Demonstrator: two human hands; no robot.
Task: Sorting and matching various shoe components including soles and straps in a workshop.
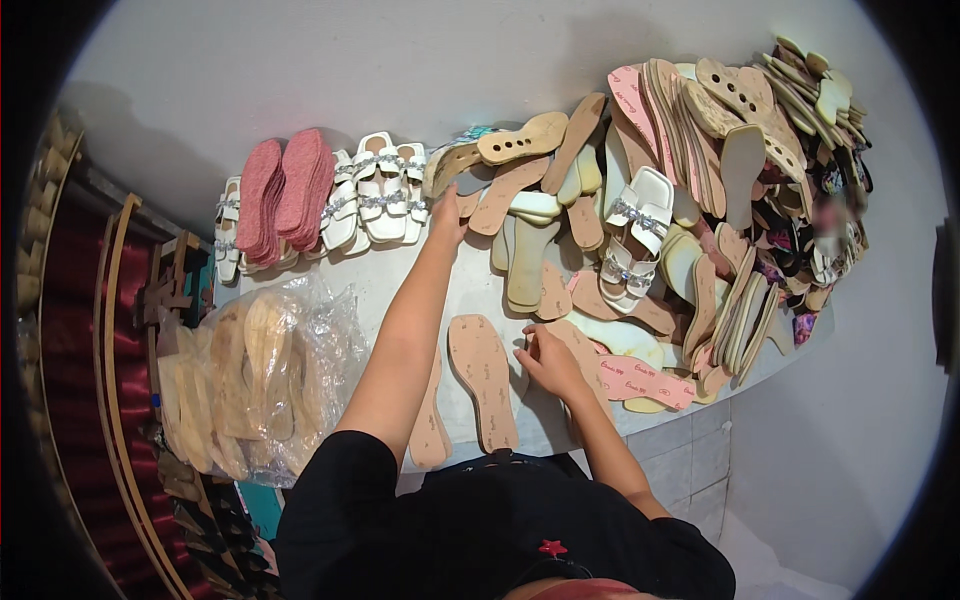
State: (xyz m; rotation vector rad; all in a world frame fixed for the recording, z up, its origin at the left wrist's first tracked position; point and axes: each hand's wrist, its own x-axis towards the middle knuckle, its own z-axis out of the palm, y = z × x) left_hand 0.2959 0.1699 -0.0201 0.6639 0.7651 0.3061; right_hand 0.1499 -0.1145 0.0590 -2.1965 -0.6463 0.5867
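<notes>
My left hand (449,217) reaches to the back of the table, against a tan insole and the pale sole (455,168) at the pile's edge. Its fingers are mostly hidden, so whether it grips anything is unclear. Nearer to me, my right hand (552,362) hovers low with loosely bent, parted fingers and nothing visible in them. Partly under it lies a tan insole (588,362). Left of that hand, another tan insole (481,380) lies flat and lengthwise in front of me. A further tan insole (430,425) shows partly behind my left forearm.
White sandals (382,190) with jewelled straps stand by stacked pink insoles (308,188) at the back left. A clear plastic bag (270,370) of soles sits left. Mixed insoles (640,340) crowd the right, with a white sandal pair (640,225) on top.
</notes>
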